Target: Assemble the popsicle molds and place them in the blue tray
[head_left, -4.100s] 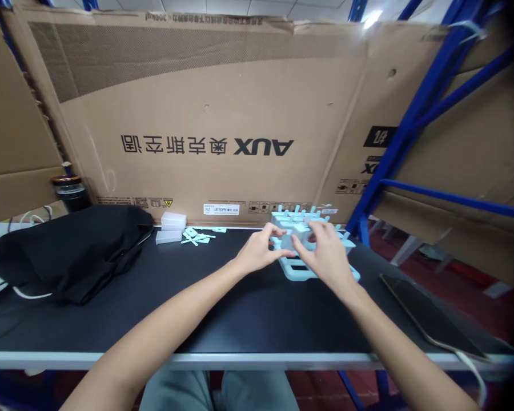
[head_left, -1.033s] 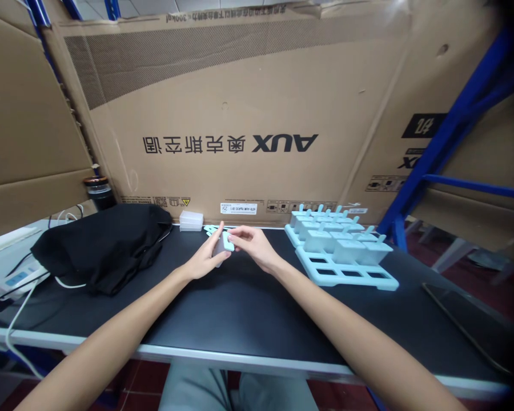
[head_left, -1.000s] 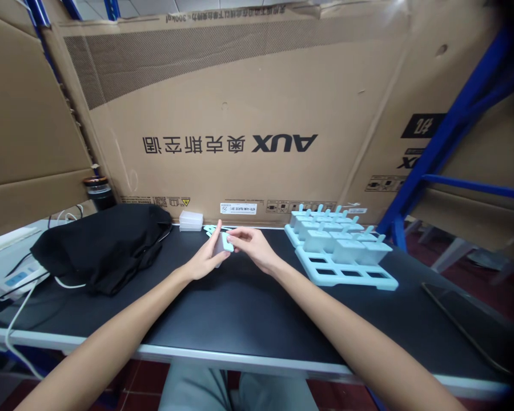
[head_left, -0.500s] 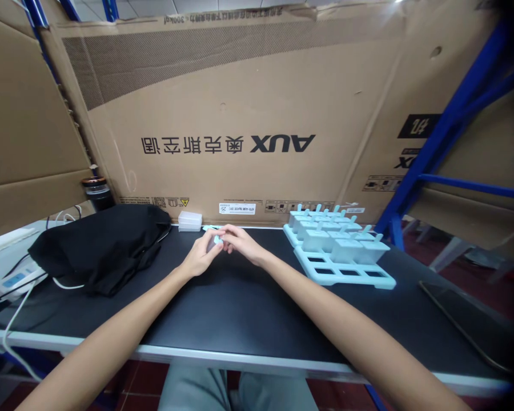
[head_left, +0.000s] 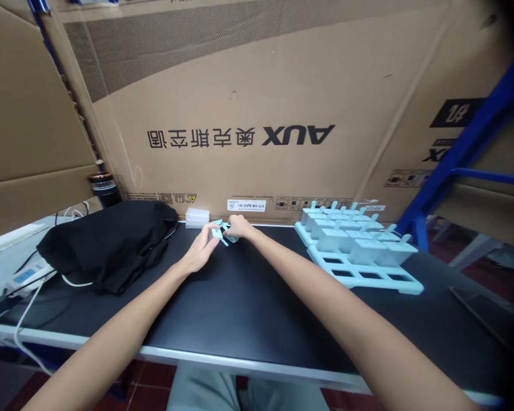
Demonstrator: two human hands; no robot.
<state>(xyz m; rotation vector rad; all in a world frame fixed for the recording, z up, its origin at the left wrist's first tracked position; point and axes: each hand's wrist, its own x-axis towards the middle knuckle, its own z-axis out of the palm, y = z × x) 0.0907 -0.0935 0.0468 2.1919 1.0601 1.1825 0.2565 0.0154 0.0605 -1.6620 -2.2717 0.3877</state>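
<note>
My left hand [head_left: 201,250] is closed on a small light-blue popsicle mold lid [head_left: 217,233], pinched between thumb and fingers, its stick pointing down to the right. Just to its right, my right hand [head_left: 240,226] has its fingers curled down over more light-blue plastic pieces [head_left: 232,238] near the back of the table. Its fingertips are partly hidden, so what they grip does not show clearly. At the right stands a light-blue popsicle mold rack [head_left: 364,282] with several filled slots, each mold [head_left: 366,251] topped by an upright stick, and open slots along its front row.
Clear plastic boxes [head_left: 197,217] stand behind my left hand. A black cloth [head_left: 111,240] covers the table's left, near a power strip [head_left: 28,277] with white cables and a dark cup [head_left: 104,189]. A phone [head_left: 482,311] lies at right. A cardboard panel [head_left: 248,165] walls the back.
My hands, together before, are now slightly apart. The right hand has moved onto the light-blue pieces at the back, while the left keeps a lid. The view has shifted a little left.
</note>
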